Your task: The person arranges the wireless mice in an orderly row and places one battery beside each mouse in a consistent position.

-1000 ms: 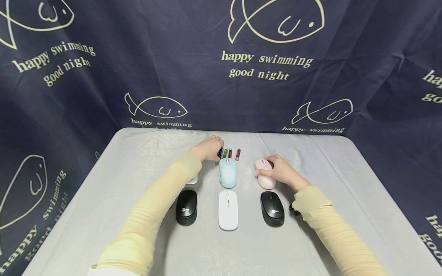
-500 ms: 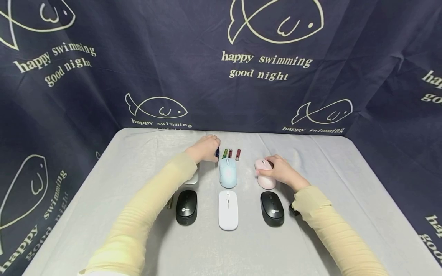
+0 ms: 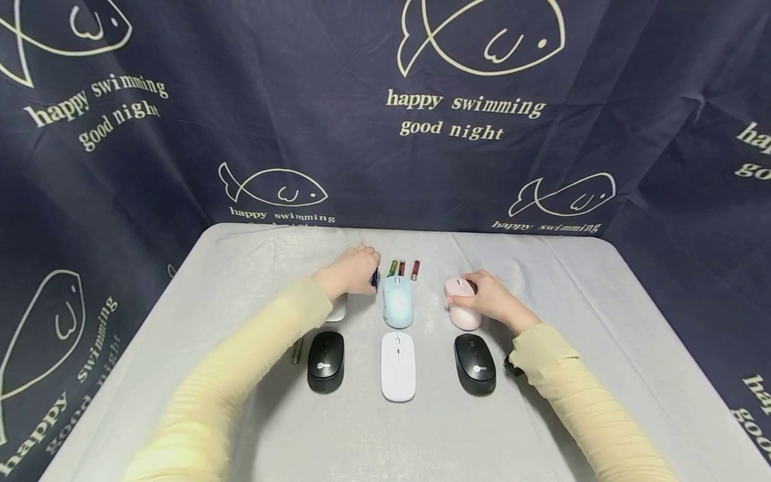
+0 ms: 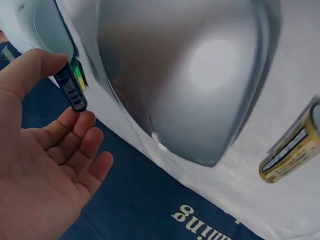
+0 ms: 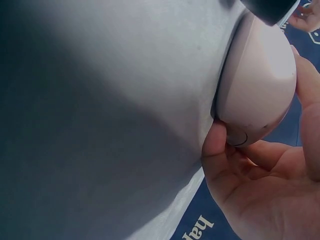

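My left hand [image 3: 349,271] pinches a dark blue battery [image 4: 72,91] between thumb and fingertips. It is just above the table, left of the light blue mouse [image 3: 398,304]. A pale mouse [image 3: 338,309] sits under the left wrist, mostly hidden in the head view; its shiny grey top fills much of the left wrist view. At the right, my right hand [image 3: 492,298] grips a pink mouse [image 3: 465,317] by its sides, and that mouse rests on the table. Behind the light blue mouse lie a green battery [image 3: 393,268] and two red batteries [image 3: 415,270].
In the front row stand a black mouse [image 3: 326,361], a white mouse [image 3: 398,368] and another black mouse [image 3: 475,365]. A gold battery [image 4: 287,157] lies on the table left of the first black one. Dark blue printed cloth [image 3: 385,147] hangs behind the table.
My left hand has drawn the blue battery away from the other batteries, leftward and a little nearer. The gold battery has come into sight beside the forearm. My right hand has stayed put.
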Available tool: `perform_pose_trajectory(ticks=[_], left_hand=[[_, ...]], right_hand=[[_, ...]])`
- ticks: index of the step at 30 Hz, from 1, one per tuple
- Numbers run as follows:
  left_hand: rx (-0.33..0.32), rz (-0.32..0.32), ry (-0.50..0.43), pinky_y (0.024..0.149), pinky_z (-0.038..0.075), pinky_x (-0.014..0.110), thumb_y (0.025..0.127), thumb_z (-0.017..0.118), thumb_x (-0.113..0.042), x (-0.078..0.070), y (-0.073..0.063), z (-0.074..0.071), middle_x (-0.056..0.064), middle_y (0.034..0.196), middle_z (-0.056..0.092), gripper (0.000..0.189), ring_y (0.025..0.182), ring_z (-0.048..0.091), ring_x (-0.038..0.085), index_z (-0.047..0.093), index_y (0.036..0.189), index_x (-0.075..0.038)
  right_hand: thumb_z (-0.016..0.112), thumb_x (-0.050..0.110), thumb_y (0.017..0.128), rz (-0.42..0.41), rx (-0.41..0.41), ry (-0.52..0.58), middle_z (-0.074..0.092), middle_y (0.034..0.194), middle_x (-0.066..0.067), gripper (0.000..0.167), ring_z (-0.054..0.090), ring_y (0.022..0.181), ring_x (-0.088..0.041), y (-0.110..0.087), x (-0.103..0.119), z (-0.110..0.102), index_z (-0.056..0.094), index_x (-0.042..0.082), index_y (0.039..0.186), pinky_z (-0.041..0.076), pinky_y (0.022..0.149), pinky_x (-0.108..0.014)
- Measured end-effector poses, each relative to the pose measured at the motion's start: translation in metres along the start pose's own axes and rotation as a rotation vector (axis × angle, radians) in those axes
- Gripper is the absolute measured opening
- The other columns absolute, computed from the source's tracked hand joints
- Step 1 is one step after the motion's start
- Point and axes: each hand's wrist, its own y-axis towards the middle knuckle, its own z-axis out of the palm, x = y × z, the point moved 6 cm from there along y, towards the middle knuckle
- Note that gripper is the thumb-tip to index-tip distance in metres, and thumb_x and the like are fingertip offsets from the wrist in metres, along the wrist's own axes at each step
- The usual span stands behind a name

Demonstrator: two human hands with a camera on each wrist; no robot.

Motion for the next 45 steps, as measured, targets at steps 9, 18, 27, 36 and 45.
perform_pose_trajectory(ticks=[9, 18, 27, 36, 45], left_hand=[[0.013, 0.004, -0.005, 0.091, 0.045, 0.039, 0.074, 0.075, -0.036, -0.011, -0.015, 0.005, 0.012, 0.115, 0.058, 0.065, 0.104, 0.05, 0.026, 0.053, 0.122, 0.002], [0.022, 0.025, -0.023, 0.094, 0.045, 0.038, 0.074, 0.075, -0.037, -0.018, -0.023, 0.013, 0.01, 0.112, 0.059, 0.063, 0.102, 0.051, 0.025, 0.055, 0.12, 0.001], [0.039, 0.022, -0.027, 0.096, 0.044, 0.038, 0.074, 0.075, -0.037, -0.021, -0.024, 0.02, 0.01, 0.115, 0.059, 0.064, 0.104, 0.052, 0.025, 0.055, 0.122, 0.0], [0.028, 0.029, -0.046, 0.092, 0.045, 0.037, 0.073, 0.076, -0.037, -0.019, -0.024, 0.023, 0.009, 0.112, 0.06, 0.064, 0.101, 0.051, 0.024, 0.056, 0.121, 0.0], [0.029, 0.019, -0.061, 0.093, 0.045, 0.038, 0.072, 0.078, -0.035, -0.02, -0.026, 0.019, 0.01, 0.115, 0.06, 0.065, 0.103, 0.052, 0.025, 0.055, 0.121, 0.0]], right_hand=[[0.074, 0.046, 0.075, 0.007, 0.009, -0.005, 0.053, 0.12, -0.027, 0.079, 0.049, 0.112, -0.046, 0.0, 0.0, 0.0, 0.052, -0.01, 0.125, 0.041, 0.095, -0.055], [0.075, 0.045, 0.074, 0.006, 0.009, -0.002, 0.053, 0.12, -0.028, 0.078, 0.049, 0.11, -0.046, 0.0, 0.001, 0.0, 0.052, -0.01, 0.125, 0.041, 0.094, -0.055], [0.075, 0.045, 0.075, 0.0, 0.007, 0.001, 0.054, 0.118, -0.027, 0.078, 0.05, 0.109, -0.045, -0.001, 0.002, 0.0, 0.053, -0.01, 0.124, 0.041, 0.093, -0.054], [0.075, 0.044, 0.075, 0.002, 0.005, 0.005, 0.054, 0.119, -0.027, 0.077, 0.05, 0.11, -0.045, -0.001, 0.002, 0.0, 0.053, -0.01, 0.124, 0.041, 0.094, -0.054], [0.075, 0.045, 0.074, 0.004, 0.007, 0.005, 0.054, 0.118, -0.027, 0.078, 0.05, 0.11, -0.045, -0.001, 0.002, -0.001, 0.053, -0.01, 0.124, 0.042, 0.093, -0.054]])
